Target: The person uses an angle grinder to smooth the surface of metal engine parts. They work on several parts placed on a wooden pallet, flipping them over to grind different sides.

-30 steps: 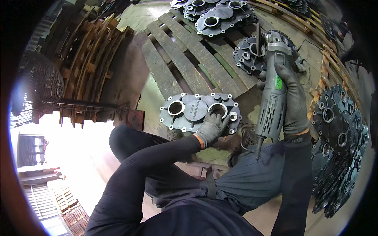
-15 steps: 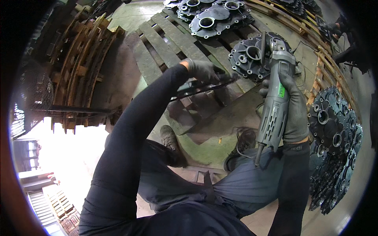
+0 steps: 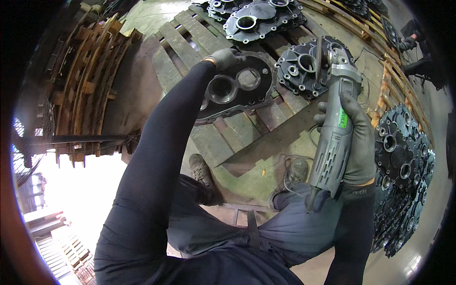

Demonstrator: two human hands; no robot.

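Note:
My gloved left hand [image 3: 226,59] is closed on the far edge of a black cast-metal cover [image 3: 247,99]. The cover's hollow side, with two large round bores, faces me, over the wooden pallet [image 3: 221,148]. Whether it rests flat on the slats I cannot tell. In my gloved right hand [image 3: 359,142] is a grey angle grinder [image 3: 325,159], its head pointing away from me. The grinder's disc [image 3: 319,59] is seen edge-on above another black cover [image 3: 294,71] at the pallet's right side; whether they touch is unclear.
More covers [image 3: 260,21] lie at the pallet's far end. A tall stack of them [image 3: 401,175] stands to my right, beside other pallets [image 3: 387,95]. Old pallets [image 3: 90,90] are piled on the left. A cord [image 3: 297,156] lies near my right foot. Another person [image 3: 413,52] is at far right.
The cover in my left hand has turned from nearly edge-on to showing its hollow face. My left hand has moved away and slightly left. The grinder has barely shifted.

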